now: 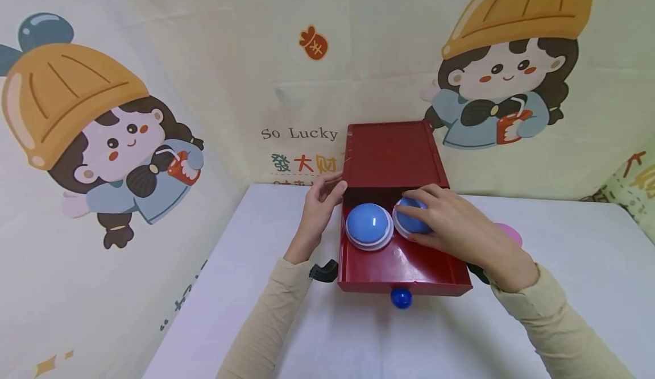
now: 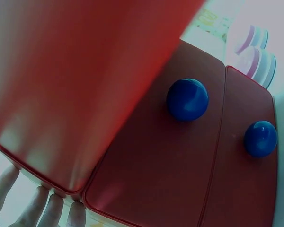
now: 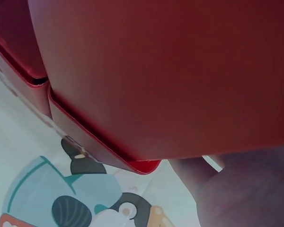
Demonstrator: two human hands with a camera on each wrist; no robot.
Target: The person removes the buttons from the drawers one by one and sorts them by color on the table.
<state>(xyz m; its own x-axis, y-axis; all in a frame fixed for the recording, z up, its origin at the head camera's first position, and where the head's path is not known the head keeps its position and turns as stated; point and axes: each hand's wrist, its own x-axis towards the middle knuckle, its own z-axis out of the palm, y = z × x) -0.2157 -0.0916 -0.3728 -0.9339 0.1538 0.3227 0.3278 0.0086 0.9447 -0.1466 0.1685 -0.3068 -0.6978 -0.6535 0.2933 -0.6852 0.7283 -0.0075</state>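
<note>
A red drawer cabinet [image 1: 394, 154] stands against the wall, its top drawer [image 1: 404, 265] pulled out. Two round things with blue domes and white rims lie in that drawer side by side. My right hand [image 1: 455, 220] grips the right blue dome [image 1: 411, 217], fingers curled over it and partly hiding it. The left blue dome [image 1: 367, 223] sits untouched beside it. My left hand [image 1: 319, 208] rests on the cabinet's left side with fingers extended; the left wrist view shows its fingertips [image 2: 52, 210] along the cabinet edge.
A blue knob [image 1: 401, 298] juts from the open drawer's front. Lower drawers below carry blue knobs [image 2: 187, 100]. A pink round thing [image 1: 510, 234] on the white table [image 1: 286, 333] is partly behind my right wrist. A cartoon-printed cloth [image 1: 245, 72] covers the walls.
</note>
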